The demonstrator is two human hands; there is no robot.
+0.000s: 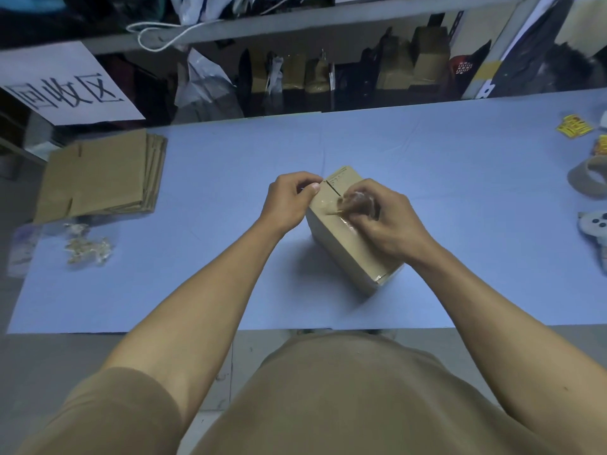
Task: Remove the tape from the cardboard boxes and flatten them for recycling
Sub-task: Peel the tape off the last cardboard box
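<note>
Centrally, 1 cardboard box stood on the blue table. Its top lay beneath the right hand, which pinched a crumpled wad of peeled tape. Left of the box, touching its far corner, the left hand was curled narrow. Far left of the box lay flattened boxes.
</note>
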